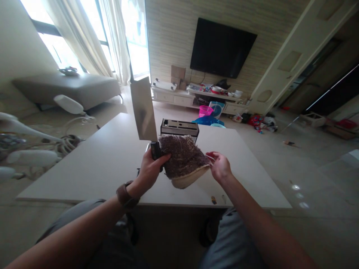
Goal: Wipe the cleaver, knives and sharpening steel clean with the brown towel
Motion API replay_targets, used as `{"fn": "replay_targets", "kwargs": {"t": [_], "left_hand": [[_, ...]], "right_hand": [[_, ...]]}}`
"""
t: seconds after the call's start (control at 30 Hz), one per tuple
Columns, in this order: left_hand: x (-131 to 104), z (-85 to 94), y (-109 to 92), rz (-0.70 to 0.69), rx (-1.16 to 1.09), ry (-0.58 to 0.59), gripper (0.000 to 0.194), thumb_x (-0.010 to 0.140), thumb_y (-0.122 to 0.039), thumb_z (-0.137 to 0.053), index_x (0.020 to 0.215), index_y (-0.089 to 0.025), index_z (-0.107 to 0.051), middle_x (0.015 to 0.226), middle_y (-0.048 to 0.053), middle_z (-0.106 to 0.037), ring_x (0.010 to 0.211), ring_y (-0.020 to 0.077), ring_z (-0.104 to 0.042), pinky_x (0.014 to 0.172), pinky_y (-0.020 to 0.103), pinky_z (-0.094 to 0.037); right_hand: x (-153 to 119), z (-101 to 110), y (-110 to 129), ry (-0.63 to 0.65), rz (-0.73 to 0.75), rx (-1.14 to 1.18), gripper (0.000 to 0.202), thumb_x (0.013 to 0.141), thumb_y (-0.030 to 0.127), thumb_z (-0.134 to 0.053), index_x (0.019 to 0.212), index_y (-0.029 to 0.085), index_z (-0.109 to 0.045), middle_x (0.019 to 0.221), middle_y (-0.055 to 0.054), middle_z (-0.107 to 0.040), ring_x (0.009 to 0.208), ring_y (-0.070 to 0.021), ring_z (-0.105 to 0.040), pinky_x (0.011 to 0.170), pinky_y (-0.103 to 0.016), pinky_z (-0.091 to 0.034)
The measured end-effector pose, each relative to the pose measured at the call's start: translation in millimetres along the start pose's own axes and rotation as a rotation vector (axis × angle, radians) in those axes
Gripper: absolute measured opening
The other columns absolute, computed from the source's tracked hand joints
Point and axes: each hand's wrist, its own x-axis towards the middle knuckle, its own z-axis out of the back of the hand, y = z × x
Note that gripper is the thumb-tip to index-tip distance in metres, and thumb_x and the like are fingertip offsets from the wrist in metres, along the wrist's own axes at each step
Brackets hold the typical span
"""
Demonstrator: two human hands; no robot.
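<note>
My left hand [150, 167] is closed around the black handle of a cleaver [143, 112], whose broad blade points upward. The same hand's thumb presses on a brown, fuzzy cloth [183, 155] with a cream-coloured underside, held just above the white table. At the cloth's right corner, my right hand [220, 166] has its fingers closed near a thin pale strand or loop. The exact grip there is partly hidden. Behind the cloth stands a dark box-like thing with a slotted metal top [180, 126], perhaps a knife block.
The white table [106, 160] spreads out before me, with a small yellow-and-dark item [213, 200] near its front edge. Beyond it are a pink basket [205, 110] and a blue tub [206, 120]. A white lamp-like fixture [68, 104] rises at left.
</note>
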Motion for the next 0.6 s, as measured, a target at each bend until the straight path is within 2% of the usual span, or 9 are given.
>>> {"fn": "replay_targets", "kwargs": {"t": [0.1, 0.17, 0.3, 0.4, 0.5, 0.6], "left_hand": [[-4, -2.0, -1, 0.030, 0.073, 0.041, 0.039, 0.066, -0.030, -0.086, 0.098, -0.013, -0.072, 0.088, 0.003, -0.074, 0.079, 0.0190, -0.066, 0.073, 0.030, -0.055], [-10, -5.7, 2, 0.070, 0.121, 0.105, 0.037, 0.067, -0.029, -0.084, 0.097, -0.013, -0.072, 0.090, 0.005, -0.075, 0.081, 0.0207, -0.067, 0.074, 0.032, -0.055], [-24, -17.3, 14, 0.108, 0.179, 0.201, 0.036, 0.067, -0.025, -0.079, 0.100, -0.014, -0.072, 0.093, 0.005, -0.076, 0.084, 0.0220, -0.068, 0.077, 0.033, -0.056], [-33, -25.0, 24, 0.068, 0.246, 0.240, 0.028, 0.072, -0.025, -0.075, 0.097, -0.014, -0.072, 0.088, 0.004, -0.074, 0.081, 0.0200, -0.065, 0.073, 0.030, -0.053], [-39, -29.2, 33, 0.018, 0.288, 0.254, 0.023, 0.079, -0.030, -0.073, 0.096, -0.014, -0.072, 0.085, 0.003, -0.072, 0.078, 0.0185, -0.063, 0.069, 0.027, -0.050], [-43, -32.0, 37, -0.017, 0.313, 0.259, 0.020, 0.079, -0.022, -0.069, 0.098, -0.014, -0.072, 0.088, 0.003, -0.073, 0.081, 0.0183, -0.064, 0.071, 0.026, -0.049]], "right_hand": [[-10, 1, 8, -0.034, 0.335, -0.220, 0.008, 0.075, 0.033, -0.067, 0.076, 0.025, -0.066, 0.084, 0.001, -0.067, 0.084, -0.0185, -0.060, 0.078, -0.031, -0.045], [-24, -7, 11, 0.067, 0.502, -0.405, 0.012, 0.080, 0.036, -0.068, 0.081, 0.024, -0.069, 0.082, 0.001, -0.064, 0.082, -0.0189, -0.056, 0.080, -0.032, -0.043], [-50, -29, 5, 0.349, 0.580, -0.542, 0.015, 0.088, 0.038, -0.066, 0.087, 0.024, -0.071, 0.084, 0.000, -0.062, 0.082, -0.0194, -0.056, 0.080, -0.033, -0.042], [-59, -39, -4, 0.508, 0.528, -0.605, 0.016, 0.089, 0.039, -0.067, 0.084, 0.024, -0.069, 0.079, 0.001, -0.061, 0.077, -0.0185, -0.054, 0.075, -0.032, -0.042], [-62, -42, -13, 0.550, 0.447, -0.651, 0.017, 0.086, 0.040, -0.073, 0.088, 0.024, -0.071, 0.079, 0.000, -0.062, 0.076, -0.0190, -0.055, 0.074, -0.033, -0.042], [-64, -43, -19, 0.509, 0.511, -0.681, 0.020, 0.078, 0.040, -0.081, 0.089, 0.025, -0.073, 0.086, -0.002, -0.062, 0.085, -0.0221, -0.055, 0.081, -0.036, -0.043]]}}
